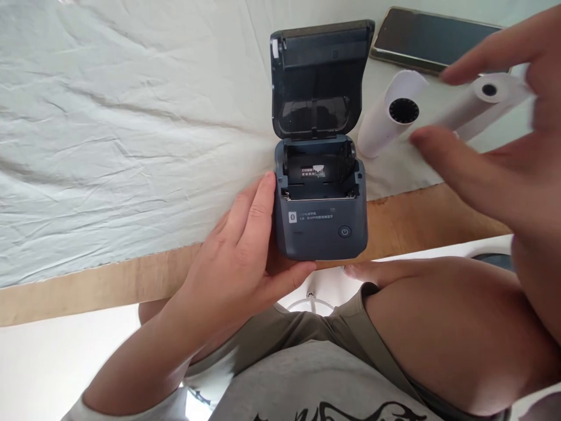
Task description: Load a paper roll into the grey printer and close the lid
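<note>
A dark blue label printer (318, 231) stands at the table's front edge. Its lid (319, 76) is raised, and the paper bay inside holds no roll. My left hand (245, 245) grips the printer's left side and lower front corner. To the right, my right hand (499, 146) is spread, thumb and index finger apart, with nothing between them. Near its fingertips are two white paper rolls: one with a wide black core (379, 126) beside the printer, the other with a small core (471, 108), partly behind my right hand.
A smartphone (421, 38) lies face up at the back right, its right end behind my hand. Wrinkled pale cloth (131, 117) covers the table, leaving a wooden front edge (109, 286) bare. My legs are just below that edge.
</note>
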